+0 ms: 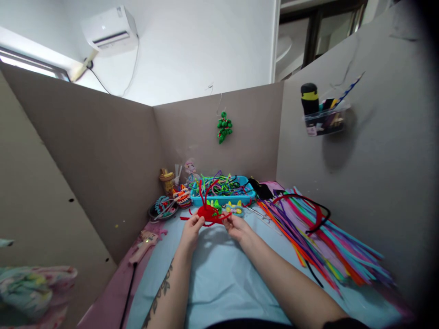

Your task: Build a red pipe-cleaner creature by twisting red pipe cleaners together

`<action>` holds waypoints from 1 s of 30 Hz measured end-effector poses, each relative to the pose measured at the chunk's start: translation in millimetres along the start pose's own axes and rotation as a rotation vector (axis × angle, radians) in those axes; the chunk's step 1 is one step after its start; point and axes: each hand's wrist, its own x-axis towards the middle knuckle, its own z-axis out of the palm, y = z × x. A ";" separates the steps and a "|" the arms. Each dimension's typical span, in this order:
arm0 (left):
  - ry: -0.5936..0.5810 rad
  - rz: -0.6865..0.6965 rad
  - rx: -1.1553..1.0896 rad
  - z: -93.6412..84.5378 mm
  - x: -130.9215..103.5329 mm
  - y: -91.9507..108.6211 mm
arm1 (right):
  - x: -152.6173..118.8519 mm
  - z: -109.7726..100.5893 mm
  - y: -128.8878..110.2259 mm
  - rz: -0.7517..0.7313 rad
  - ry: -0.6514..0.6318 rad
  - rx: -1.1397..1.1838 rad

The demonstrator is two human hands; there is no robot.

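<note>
The red fuzzy piece of bent pipe cleaners with a rounded middle and thin trailing strands [207, 212] is held up between the two hands, above the pale blue cloth-covered surface [219, 269]. The fingers of the left hand [194, 225] pinch its left side, and those of the right hand [236, 225] grasp a strand at its right. If both hands pulled apart too hard, that strand could probably slip out or bend the rounded middle out of shape. Several strands stick up and outward, so they could snag on each other or on the small green and yellow fuzzy pieces [234, 209] just behind. Past those, the light blue plastic basket heaped with multicoloured pipe cleaners [222, 199] has loose ends showing over its rim; a red strand brushing them might hook one and drag it out. The silver metal scissors [263, 216] lie to the right, where a sweep of the right forearm could knock them. Farther right, the long loose bundle of multicoloured pipe cleaners [318, 237] could scatter if an elbow caught it, and at left the pink glue gun [144, 246] could be dragged by its black cord.
</note>
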 end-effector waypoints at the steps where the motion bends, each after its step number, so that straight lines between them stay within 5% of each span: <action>1: -0.028 0.036 0.010 1.1 -0.6 1.1 | -0.9 0.5 0.7 0.009 -0.006 -0.016; 17: -0.164 0.057 0.052 3.6 -5.8 7.6 | -10.7 0.7 -10.5 0.051 -0.022 -0.227; 23: -0.147 0.071 0.023 6.9 -8.4 8.6 | -21.0 3.4 -1.8 -0.208 -0.022 -0.376; 30: -0.143 0.056 -0.034 7.3 -6.8 2.5 | -27.8 9.5 4.3 -0.477 -0.183 -0.516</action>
